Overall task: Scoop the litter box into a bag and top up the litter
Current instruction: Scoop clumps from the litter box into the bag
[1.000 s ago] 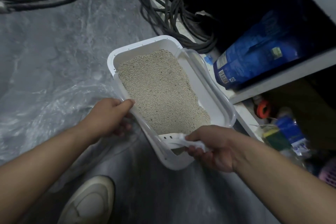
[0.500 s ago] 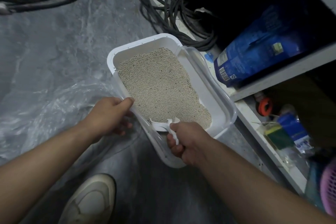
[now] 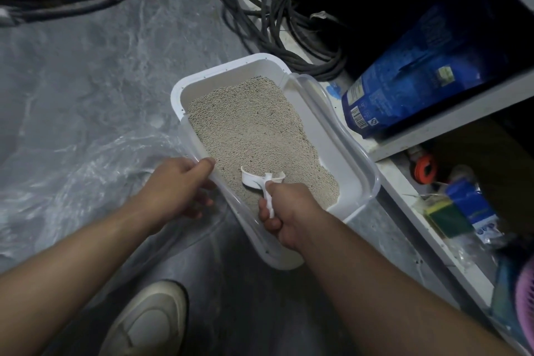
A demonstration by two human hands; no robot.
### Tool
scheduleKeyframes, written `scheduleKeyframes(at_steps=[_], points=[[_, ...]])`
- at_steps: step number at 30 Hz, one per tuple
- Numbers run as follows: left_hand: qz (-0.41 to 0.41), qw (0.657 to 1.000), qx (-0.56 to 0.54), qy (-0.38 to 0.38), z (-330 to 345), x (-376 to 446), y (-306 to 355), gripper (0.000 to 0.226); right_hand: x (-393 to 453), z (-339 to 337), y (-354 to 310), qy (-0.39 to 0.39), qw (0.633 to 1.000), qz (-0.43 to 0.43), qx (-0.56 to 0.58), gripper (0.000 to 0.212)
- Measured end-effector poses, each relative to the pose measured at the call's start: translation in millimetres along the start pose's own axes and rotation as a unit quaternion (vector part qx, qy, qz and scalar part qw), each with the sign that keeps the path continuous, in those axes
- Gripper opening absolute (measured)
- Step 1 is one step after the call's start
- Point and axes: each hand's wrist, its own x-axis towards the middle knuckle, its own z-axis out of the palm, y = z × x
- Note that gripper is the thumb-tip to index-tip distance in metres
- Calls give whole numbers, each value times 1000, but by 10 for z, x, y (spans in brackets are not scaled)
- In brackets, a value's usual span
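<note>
Since a second ago the right hand has carried the white scoop from the near rim of the litter box in onto the litter, fingers wrapped round its handle. The left hand still grips the box's left rim, thumb over the edge. The box sits on the floor, a clear plastic bag just left of it and a blue litter bag on the shelf at right. Scooping looks about to begin.

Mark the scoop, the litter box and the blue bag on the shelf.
scoop [image 3: 252,179]: head view, on its white bowl in the litter.
litter box [image 3: 328,150]: head view, on its bare right inner wall.
blue bag [image 3: 404,89]: head view, on its front face.
</note>
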Motion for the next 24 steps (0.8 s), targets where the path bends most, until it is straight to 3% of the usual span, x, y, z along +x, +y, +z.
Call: scheduleKeyframes(at_steps=[14,24], points=[[4,998,58,22,-30,33,1,46,558,272,-687,-34,999,-20,37,26],[-20,999,7,-24,-36,91,-117,39,908,369,-1045,-49,996,-32,-69,23]])
